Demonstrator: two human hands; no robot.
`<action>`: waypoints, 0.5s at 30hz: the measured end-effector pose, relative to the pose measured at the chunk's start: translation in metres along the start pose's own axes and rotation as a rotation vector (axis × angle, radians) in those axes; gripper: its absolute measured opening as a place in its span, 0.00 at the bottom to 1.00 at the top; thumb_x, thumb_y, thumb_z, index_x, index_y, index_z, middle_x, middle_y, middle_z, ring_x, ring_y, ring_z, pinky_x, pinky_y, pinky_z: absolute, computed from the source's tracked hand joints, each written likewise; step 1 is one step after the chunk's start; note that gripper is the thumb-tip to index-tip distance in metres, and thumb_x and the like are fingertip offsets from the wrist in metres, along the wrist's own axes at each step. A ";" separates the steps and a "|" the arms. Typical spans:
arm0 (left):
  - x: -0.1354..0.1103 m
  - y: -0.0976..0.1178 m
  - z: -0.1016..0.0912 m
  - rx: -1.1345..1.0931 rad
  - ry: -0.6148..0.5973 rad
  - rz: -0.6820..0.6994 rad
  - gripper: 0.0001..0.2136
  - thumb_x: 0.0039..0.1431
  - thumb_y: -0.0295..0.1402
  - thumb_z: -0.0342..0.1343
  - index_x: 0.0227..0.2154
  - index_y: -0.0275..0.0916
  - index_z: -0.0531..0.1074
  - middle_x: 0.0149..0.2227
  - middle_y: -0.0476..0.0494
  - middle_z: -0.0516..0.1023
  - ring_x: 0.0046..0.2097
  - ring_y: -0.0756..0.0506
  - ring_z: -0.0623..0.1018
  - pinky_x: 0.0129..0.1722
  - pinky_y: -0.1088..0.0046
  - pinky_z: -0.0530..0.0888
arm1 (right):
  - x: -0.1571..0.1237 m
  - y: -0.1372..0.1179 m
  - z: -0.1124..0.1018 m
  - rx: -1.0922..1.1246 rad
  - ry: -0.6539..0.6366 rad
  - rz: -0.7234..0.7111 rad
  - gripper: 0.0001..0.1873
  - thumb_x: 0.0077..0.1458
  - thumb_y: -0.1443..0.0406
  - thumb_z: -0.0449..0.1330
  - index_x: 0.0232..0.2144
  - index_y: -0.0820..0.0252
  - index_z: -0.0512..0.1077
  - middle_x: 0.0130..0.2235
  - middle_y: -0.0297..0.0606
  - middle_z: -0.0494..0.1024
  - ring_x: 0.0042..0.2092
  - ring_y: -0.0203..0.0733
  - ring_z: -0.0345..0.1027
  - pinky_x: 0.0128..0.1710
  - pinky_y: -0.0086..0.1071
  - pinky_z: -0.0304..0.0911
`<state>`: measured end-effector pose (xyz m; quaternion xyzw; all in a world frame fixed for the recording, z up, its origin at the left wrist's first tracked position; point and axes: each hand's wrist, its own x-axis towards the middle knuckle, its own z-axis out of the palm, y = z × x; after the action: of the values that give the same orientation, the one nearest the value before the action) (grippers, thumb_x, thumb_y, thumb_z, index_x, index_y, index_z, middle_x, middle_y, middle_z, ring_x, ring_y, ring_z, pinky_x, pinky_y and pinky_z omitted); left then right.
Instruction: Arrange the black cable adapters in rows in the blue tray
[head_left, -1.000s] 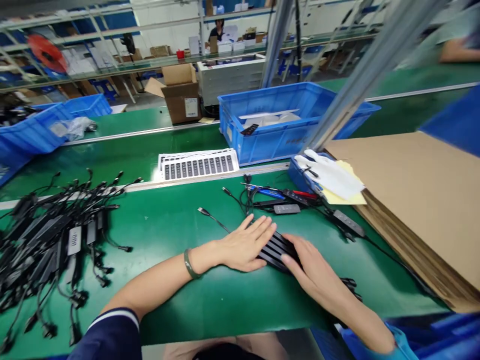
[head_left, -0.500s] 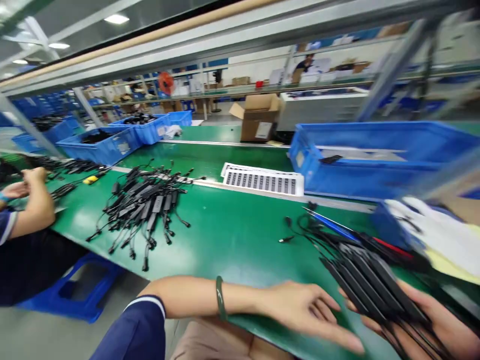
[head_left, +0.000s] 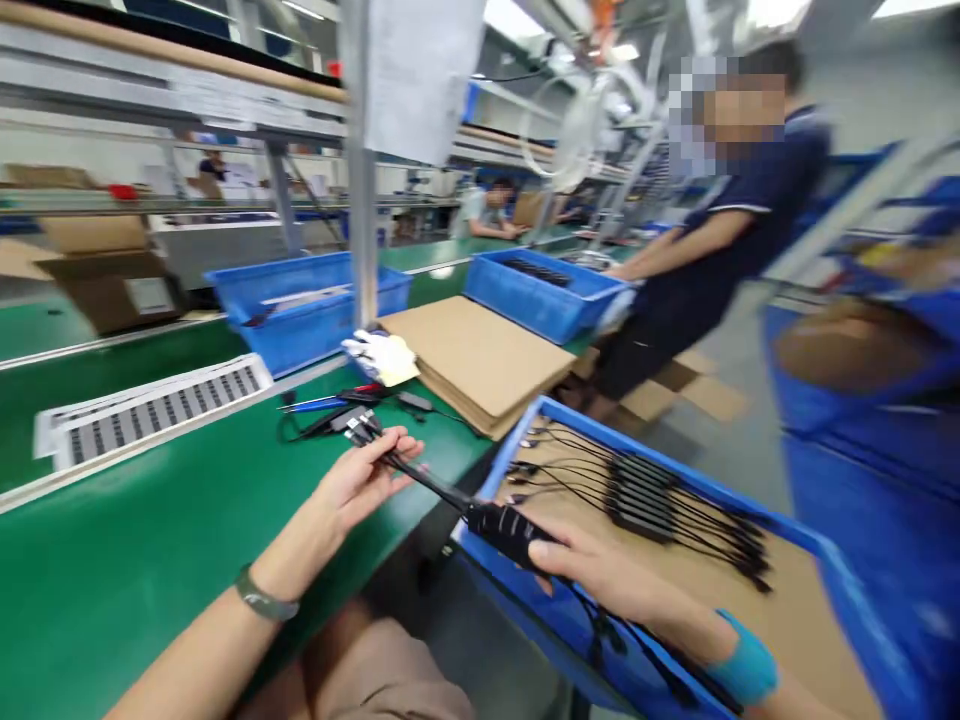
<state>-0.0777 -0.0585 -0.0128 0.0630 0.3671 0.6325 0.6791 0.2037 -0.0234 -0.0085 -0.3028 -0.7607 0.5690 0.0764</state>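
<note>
My right hand (head_left: 581, 560) grips a bundle of black cabled adapters (head_left: 506, 532) over the near edge of a blue crate (head_left: 679, 478). Their cables stretch left into my left hand (head_left: 367, 475), which holds them near the plug ends (head_left: 364, 428) above the green bench. More cables dangle below my right hand along the crate's side. Inside the crate, a row of similar black adapters (head_left: 641, 497) lies side by side on a cardboard sheet (head_left: 795, 630), with cables spread to both sides.
Stacked cardboard sheets (head_left: 480, 355) lie on the bench corner. Near them are white gloves (head_left: 381, 355), a blue pen-like tool (head_left: 315, 404) and a loose adapter (head_left: 414, 402). Label sheets (head_left: 165, 410) lie left. Another blue crate (head_left: 544, 290) stands farther back, beside a standing co-worker (head_left: 720, 220).
The view has swung right, bringing the crate with the adapter row into sight. The bundle has moved from the bench to the crate's edge, and my left hand now holds its cables.
</note>
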 end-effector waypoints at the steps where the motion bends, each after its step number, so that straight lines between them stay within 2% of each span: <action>1: 0.007 -0.010 0.008 0.082 -0.047 -0.049 0.06 0.66 0.25 0.51 0.34 0.33 0.72 0.32 0.41 0.81 0.40 0.45 0.82 0.44 0.60 0.79 | -0.019 0.005 -0.010 -0.185 0.069 -0.033 0.34 0.61 0.46 0.52 0.62 0.58 0.65 0.52 0.49 0.75 0.48 0.50 0.72 0.51 0.46 0.68; 3: 0.022 -0.037 0.025 0.285 -0.164 -0.114 0.04 0.64 0.26 0.54 0.35 0.33 0.73 0.39 0.36 0.81 0.44 0.43 0.81 0.43 0.62 0.80 | -0.056 0.019 -0.026 -0.530 0.194 -0.044 0.33 0.63 0.52 0.55 0.67 0.50 0.57 0.60 0.47 0.68 0.58 0.53 0.64 0.58 0.49 0.62; 5: 0.037 -0.069 0.041 0.490 -0.279 -0.094 0.03 0.62 0.29 0.57 0.36 0.34 0.73 0.43 0.36 0.81 0.46 0.44 0.81 0.44 0.66 0.79 | -0.086 0.041 -0.040 -0.789 0.290 0.024 0.35 0.63 0.56 0.56 0.69 0.47 0.52 0.62 0.48 0.65 0.59 0.54 0.63 0.57 0.49 0.64; 7: 0.053 -0.103 0.054 0.644 -0.348 -0.023 0.05 0.59 0.30 0.61 0.36 0.35 0.73 0.44 0.38 0.80 0.46 0.45 0.80 0.45 0.67 0.78 | -0.108 0.073 -0.052 -0.978 0.382 0.076 0.38 0.61 0.59 0.57 0.70 0.50 0.48 0.58 0.51 0.67 0.56 0.55 0.65 0.53 0.49 0.68; 10: 0.074 -0.144 0.067 0.795 -0.378 0.067 0.07 0.53 0.29 0.63 0.34 0.35 0.73 0.40 0.41 0.79 0.44 0.44 0.79 0.47 0.65 0.77 | -0.123 0.129 -0.067 -1.156 0.497 0.036 0.44 0.59 0.61 0.59 0.71 0.59 0.43 0.55 0.54 0.69 0.55 0.57 0.66 0.52 0.53 0.69; 12: 0.083 -0.158 0.069 0.919 -0.376 0.137 0.10 0.50 0.27 0.63 0.37 0.35 0.74 0.41 0.42 0.79 0.45 0.43 0.78 0.50 0.61 0.75 | -0.124 0.160 -0.075 -1.203 0.520 -0.003 0.45 0.60 0.60 0.59 0.71 0.61 0.41 0.55 0.54 0.70 0.55 0.57 0.66 0.53 0.52 0.68; 15: 0.082 -0.157 0.066 1.071 -0.387 0.227 0.19 0.48 0.25 0.61 0.46 0.38 0.74 0.51 0.40 0.77 0.52 0.40 0.75 0.53 0.59 0.73 | -0.120 0.189 -0.082 -1.200 0.525 -0.014 0.42 0.62 0.59 0.56 0.70 0.60 0.42 0.58 0.54 0.67 0.58 0.56 0.65 0.54 0.50 0.68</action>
<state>0.0822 0.0101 -0.0859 0.5511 0.4962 0.4044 0.5353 0.4089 0.0102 -0.1249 -0.4166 -0.9042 -0.0475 0.0811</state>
